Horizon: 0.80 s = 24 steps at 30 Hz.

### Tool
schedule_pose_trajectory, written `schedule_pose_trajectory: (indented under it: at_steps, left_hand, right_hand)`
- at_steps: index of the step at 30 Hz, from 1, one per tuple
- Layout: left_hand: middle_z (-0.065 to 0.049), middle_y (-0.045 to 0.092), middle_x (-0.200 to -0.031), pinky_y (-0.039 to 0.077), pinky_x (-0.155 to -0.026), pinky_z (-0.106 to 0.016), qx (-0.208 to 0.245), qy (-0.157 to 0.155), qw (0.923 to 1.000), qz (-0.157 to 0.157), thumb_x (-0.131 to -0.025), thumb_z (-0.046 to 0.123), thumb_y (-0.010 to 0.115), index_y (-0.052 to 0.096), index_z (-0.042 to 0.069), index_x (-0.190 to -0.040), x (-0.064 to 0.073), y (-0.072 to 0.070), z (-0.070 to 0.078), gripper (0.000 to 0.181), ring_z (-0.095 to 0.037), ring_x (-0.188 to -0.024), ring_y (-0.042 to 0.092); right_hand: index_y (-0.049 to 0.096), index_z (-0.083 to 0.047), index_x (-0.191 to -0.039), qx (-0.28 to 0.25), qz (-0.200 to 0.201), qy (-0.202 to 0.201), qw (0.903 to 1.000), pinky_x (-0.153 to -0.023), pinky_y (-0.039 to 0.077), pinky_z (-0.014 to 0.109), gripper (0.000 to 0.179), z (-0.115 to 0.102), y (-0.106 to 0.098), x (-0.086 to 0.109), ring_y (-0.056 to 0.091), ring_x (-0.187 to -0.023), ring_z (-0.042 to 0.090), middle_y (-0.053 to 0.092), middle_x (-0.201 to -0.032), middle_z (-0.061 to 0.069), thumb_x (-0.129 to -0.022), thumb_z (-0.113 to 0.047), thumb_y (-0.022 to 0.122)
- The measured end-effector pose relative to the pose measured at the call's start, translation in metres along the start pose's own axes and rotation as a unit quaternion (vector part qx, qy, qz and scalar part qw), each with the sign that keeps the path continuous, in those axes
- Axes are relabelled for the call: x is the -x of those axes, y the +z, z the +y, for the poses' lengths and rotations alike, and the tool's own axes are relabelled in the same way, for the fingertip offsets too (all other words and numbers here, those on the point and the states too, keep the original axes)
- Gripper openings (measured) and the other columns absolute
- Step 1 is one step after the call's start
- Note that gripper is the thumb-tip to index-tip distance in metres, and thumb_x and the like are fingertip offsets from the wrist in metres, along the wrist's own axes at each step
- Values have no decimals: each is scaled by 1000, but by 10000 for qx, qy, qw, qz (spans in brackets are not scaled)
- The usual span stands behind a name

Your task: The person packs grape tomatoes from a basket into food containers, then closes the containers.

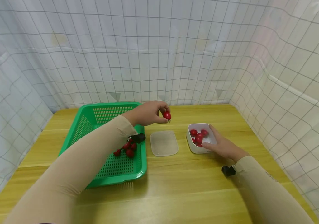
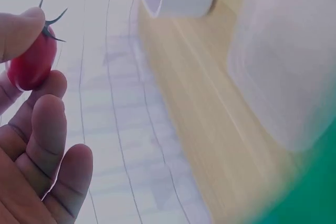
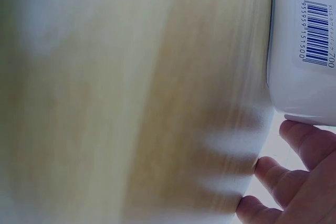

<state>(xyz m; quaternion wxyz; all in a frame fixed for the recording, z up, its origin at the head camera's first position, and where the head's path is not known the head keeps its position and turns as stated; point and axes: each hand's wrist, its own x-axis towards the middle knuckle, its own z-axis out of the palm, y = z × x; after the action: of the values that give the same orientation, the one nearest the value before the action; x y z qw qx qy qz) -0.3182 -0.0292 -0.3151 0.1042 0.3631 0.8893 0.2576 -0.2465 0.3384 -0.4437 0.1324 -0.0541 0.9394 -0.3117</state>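
Observation:
My left hand [image 1: 149,113] pinches a red cherry tomato [image 1: 167,116] between thumb and fingers, above the table between the basket and the container. Green sepals show on this tomato [image 2: 34,59] in the left wrist view. On the right, my right hand [image 1: 224,145] holds a small white plastic container [image 1: 201,151] by its right side, thumb at the near rim. Several cherry tomatoes [image 1: 199,138] lie inside it. In the right wrist view, fingers [image 3: 310,142] touch the container's outer wall [image 3: 294,85], which bears a barcode label.
A green plastic basket [image 1: 143,161] stands on the left, with several tomatoes [image 1: 130,153] in it, partly hidden by my left arm. A translucent square lid [image 1: 164,143] lies flat on the wooden table [image 1: 176,183] between basket and container. Gridded white sheeting [image 1: 159,62] encloses the table.

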Motion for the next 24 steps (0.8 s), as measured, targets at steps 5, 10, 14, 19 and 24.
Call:
schedule_pose_trajectory:
  at_steps: [5,10,14,19,24]
  left_hand:
    - [-3,72,-123,57,-86,-33,5,124,9996,-262,-101,33,73,63,18,-127,-24,14,19,32,-20,-106,66]
    - [1,71,-124,55,-95,-34,-136,184,9991,-361,-101,36,72,63,20,-128,-44,23,29,32,-16,-111,64]
    - [0,71,-126,54,-100,-34,-202,150,9989,-395,-102,35,71,63,20,-129,-58,30,35,32,-15,-113,63]
    - [-3,70,-130,55,-103,-35,-246,174,9986,-433,-103,32,70,63,16,-133,-70,38,43,35,-18,-119,65]
    - [-2,70,-132,54,-107,-35,-272,246,9983,-444,-103,32,71,62,15,-135,-78,48,49,38,-19,-124,65]
  right_hand:
    - [-6,-21,-171,-105,8,-33,9999,-124,24,69,118,-1,0,0,30,-152,51,12,-175,24,-92,-70,67]
    - [-7,-21,-170,-137,-49,59,9999,-124,25,68,118,-2,-1,1,32,-151,49,14,-175,24,-93,-70,66]
    - [-8,-22,-170,-114,-68,116,9998,-123,27,69,117,-3,-2,1,34,-150,48,15,-174,24,-93,-70,66]
    - [-8,-22,-170,-137,-69,91,9998,-122,30,69,117,-4,-3,2,37,-148,48,16,-174,25,-94,-68,66]
    - [-8,-22,-170,-178,-70,44,9998,-121,29,70,116,-5,-3,3,35,-150,49,16,-174,24,-94,-68,67]
